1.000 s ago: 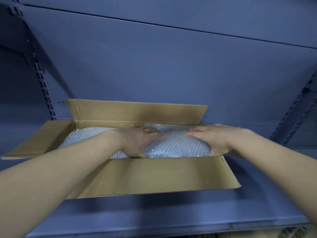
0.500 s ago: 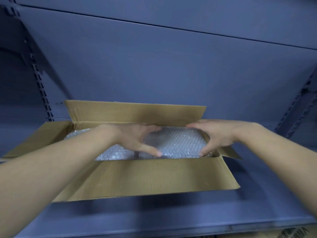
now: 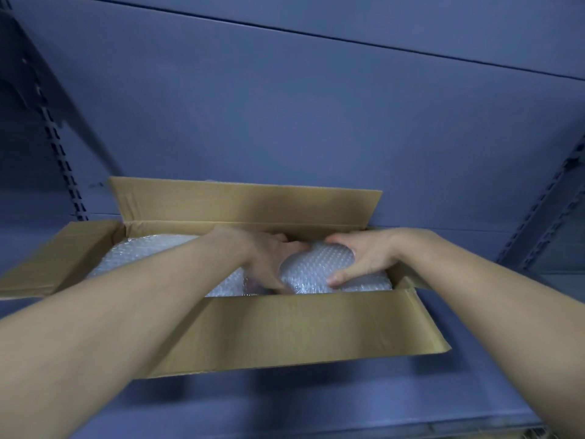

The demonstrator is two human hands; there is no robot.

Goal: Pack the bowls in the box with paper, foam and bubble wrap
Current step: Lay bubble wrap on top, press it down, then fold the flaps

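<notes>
An open brown cardboard box (image 3: 285, 331) sits on a blue shelf, its flaps folded outward. Inside at the right lies a rounded bundle wrapped in bubble wrap (image 3: 316, 264). My left hand (image 3: 272, 258) grips the bundle's left side with the thumb at the front. My right hand (image 3: 361, 255) grips its right side, fingers over the top, thumb low at the front. More bubble wrap (image 3: 142, 255) fills the left part of the box. What the wrap holds is hidden.
The blue metal shelf (image 3: 316, 403) runs under the box, with a blue back wall (image 3: 285, 122) close behind. Slotted uprights stand at the left (image 3: 60, 160) and right (image 3: 544, 210). The box's left flap (image 3: 57, 258) sticks out sideways.
Both hands went from lying flat on the bubble wrap to closing around the right-hand bundle. The hands have drawn closer together, and the view has shifted slightly.
</notes>
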